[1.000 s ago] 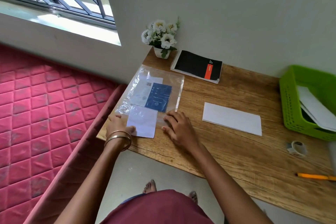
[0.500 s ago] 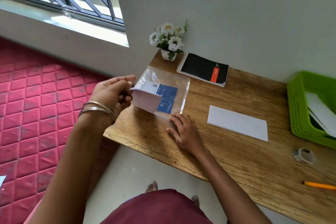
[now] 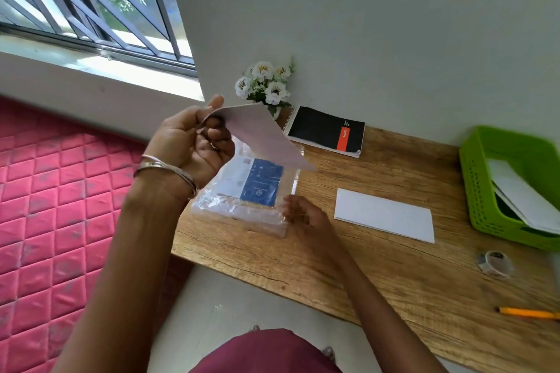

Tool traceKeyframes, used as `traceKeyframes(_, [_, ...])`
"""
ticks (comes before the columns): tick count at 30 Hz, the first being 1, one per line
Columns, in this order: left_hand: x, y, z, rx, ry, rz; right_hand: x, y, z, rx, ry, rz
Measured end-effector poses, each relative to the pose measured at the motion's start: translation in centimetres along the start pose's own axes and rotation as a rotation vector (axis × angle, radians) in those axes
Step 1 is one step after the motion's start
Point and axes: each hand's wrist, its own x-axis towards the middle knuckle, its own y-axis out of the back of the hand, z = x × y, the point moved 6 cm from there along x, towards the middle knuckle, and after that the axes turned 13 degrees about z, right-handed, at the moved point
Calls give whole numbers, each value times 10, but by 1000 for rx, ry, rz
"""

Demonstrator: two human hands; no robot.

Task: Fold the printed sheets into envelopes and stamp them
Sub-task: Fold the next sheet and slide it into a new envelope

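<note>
My left hand (image 3: 194,142) is raised above the desk's left end and pinches a white envelope (image 3: 260,136) by one edge, the envelope slanting down to the right. Below it lies a clear plastic pack of envelopes (image 3: 242,191) with a blue and white label. My right hand (image 3: 300,212) rests at the pack's near right corner, its fingers on the plastic. A folded white sheet (image 3: 385,215) lies flat on the wooden desk (image 3: 363,275) to the right of the pack.
A green basket (image 3: 478,191) holding white papers stands at the right edge. A tape roll (image 3: 495,263) and an orange pencil (image 3: 527,312) lie near the front right. A black notebook (image 3: 327,130) and a flower pot (image 3: 266,85) sit by the wall. A pink mattress (image 3: 60,206) lies left.
My left hand has pulled the white envelope out of the pack and lifted it from the desk to well above it. My right hand stayed on the pack's near corner.
</note>
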Motion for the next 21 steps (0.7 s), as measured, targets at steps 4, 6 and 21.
traceKeyframes(4, [0,-8,-33,198,-91,-47,-3,43,-17,349,-166,238])
traceKeyframes(6, [1,-10,-58,349,-154,-61,-7,61,-26,476,-210,265])
traceKeyframes(21, [-13,-17,-224,1375,-151,-409,-49,146,13,390,-406,570])
